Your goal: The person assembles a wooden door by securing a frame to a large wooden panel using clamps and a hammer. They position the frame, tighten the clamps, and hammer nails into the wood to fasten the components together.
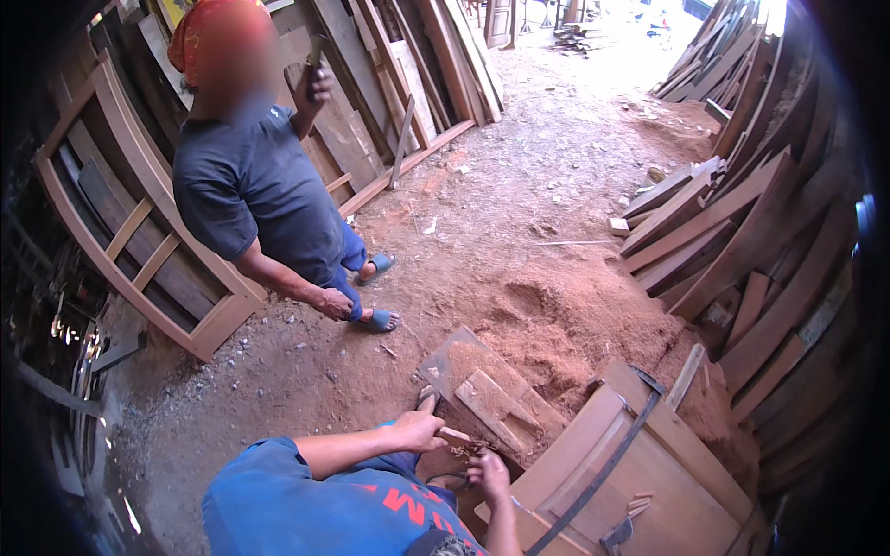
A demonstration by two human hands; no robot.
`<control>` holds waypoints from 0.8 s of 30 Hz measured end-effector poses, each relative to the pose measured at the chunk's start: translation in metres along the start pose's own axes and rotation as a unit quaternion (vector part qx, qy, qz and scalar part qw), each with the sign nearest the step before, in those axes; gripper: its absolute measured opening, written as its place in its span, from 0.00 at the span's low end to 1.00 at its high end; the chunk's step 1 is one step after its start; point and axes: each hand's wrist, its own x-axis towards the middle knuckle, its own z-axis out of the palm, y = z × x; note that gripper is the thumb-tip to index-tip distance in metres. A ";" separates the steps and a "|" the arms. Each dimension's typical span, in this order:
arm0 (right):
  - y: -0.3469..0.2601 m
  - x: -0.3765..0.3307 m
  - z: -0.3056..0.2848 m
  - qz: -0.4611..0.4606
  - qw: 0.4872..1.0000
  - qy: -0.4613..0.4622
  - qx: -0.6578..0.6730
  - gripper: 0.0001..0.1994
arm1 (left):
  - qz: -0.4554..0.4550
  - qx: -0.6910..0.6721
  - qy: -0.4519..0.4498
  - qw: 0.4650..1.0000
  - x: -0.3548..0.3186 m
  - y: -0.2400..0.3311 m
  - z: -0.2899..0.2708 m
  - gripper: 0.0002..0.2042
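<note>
- A sawdust-covered dirt floor [519, 259] was seen from above, hemmed in by stacked planks [714, 222] on the right and leaning boards with a curved wooden frame [120, 232] on the left.
- Open ground was left through the middle, running toward the bright far end of the yard.
- A second person in a dark shirt [250, 185] stood at the upper left, in blue sandals, with 1 hand raised beside the head.
- A small pale wood block [452, 435] was seen low in the centre, short and light brown, with shavings beside it.
- The block lay against a flat board [491, 394], just left of a curved wooden panel [640, 473] crossed by a dark strap.
- The left hand [417, 429] was closed around the block's near end.
- The right hand [489, 473] was held just below the block, fingers curled; whether anything was gripped could not be told.
</note>
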 end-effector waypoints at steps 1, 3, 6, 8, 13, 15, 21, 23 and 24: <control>0.035 -0.016 0.001 -0.063 0.973 0.039 -0.217 0.15 | -0.007 0.034 0.028 0.999 -0.008 -0.007 0.007 0.18; 0.106 -0.028 -0.026 -0.336 0.823 0.017 -0.458 0.10 | -0.001 0.081 0.032 0.996 -0.017 -0.008 0.006 0.17; 0.110 -0.060 -0.005 -0.269 0.845 0.067 -0.456 0.08 | 0.052 0.110 0.013 0.992 -0.023 -0.012 0.012 0.15; 0.084 -0.065 0.006 -0.259 0.836 0.145 -0.462 0.10 | 0.120 0.142 -0.026 0.982 -0.014 0.002 0.005 0.15; -0.038 -0.109 0.075 -0.417 0.778 0.195 -0.426 0.13 | 0.314 0.099 -0.061 0.942 -0.001 0.033 -0.002 0.12; -0.031 -0.095 0.074 -0.370 0.822 0.131 -0.414 0.12 | 0.359 0.089 -0.069 0.927 -0.001 0.047 -0.016 0.12; -0.048 -0.097 0.094 -0.319 0.847 0.161 -0.394 0.09 | 0.419 0.060 -0.059 0.904 0.006 0.042 -0.032 0.09; -0.044 -0.096 0.102 -0.327 0.851 0.189 -0.364 0.09 | 0.423 0.075 -0.079 0.899 0.009 0.033 -0.029 0.09; -0.042 -0.093 0.102 -0.346 0.850 0.215 -0.333 0.10 | 0.408 0.038 -0.081 0.908 0.013 0.030 -0.030 0.11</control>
